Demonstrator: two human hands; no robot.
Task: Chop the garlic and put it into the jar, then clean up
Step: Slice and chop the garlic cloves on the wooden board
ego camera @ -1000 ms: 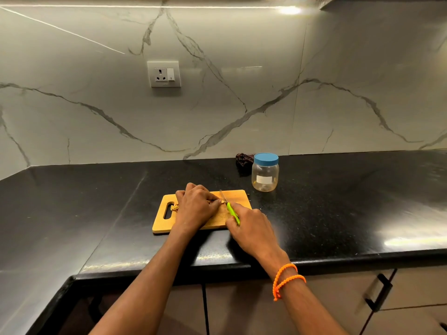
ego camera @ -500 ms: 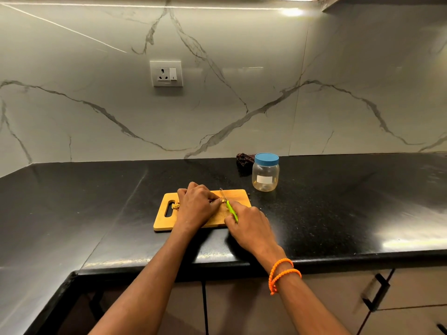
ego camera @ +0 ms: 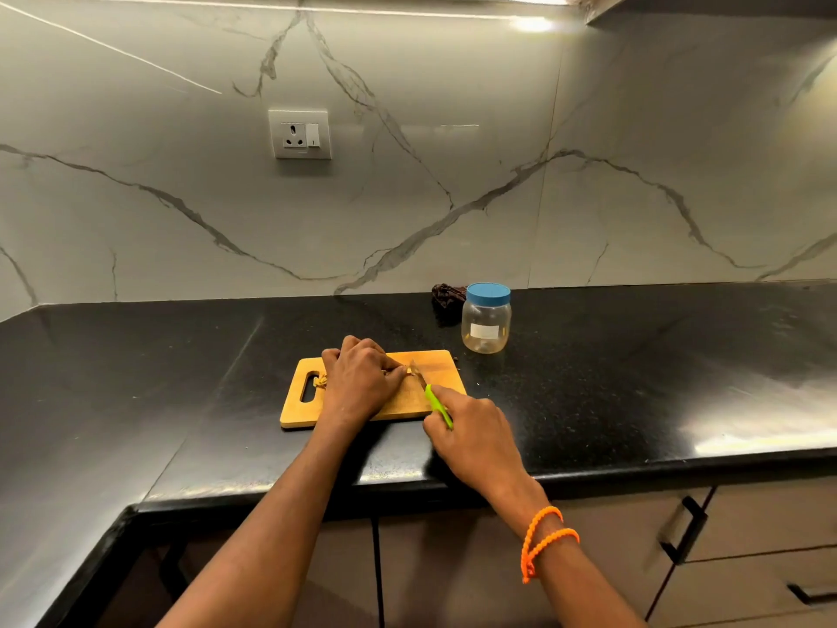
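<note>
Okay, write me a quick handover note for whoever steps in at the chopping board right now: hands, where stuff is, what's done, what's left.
Left hand: fingers curled, pinning the garlic on the wooden cutting board.
Right hand: grips the green-handled knife, blade at the garlic.
Jar: behind the board to the right, blue lid on, looks empty.
Done: chopping under way.
Left: finish chopping, open the jar, fill it, clean up.

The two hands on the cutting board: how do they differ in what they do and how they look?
The left hand has curled fingers pressing the garlic down on the cutting board; the right hand grips the green-handled knife. The left hand lies over the board, the right hand mostly off its near right corner. The right wrist wears orange bracelets; the left wrist is bare. Both meet at the garlic.
</note>
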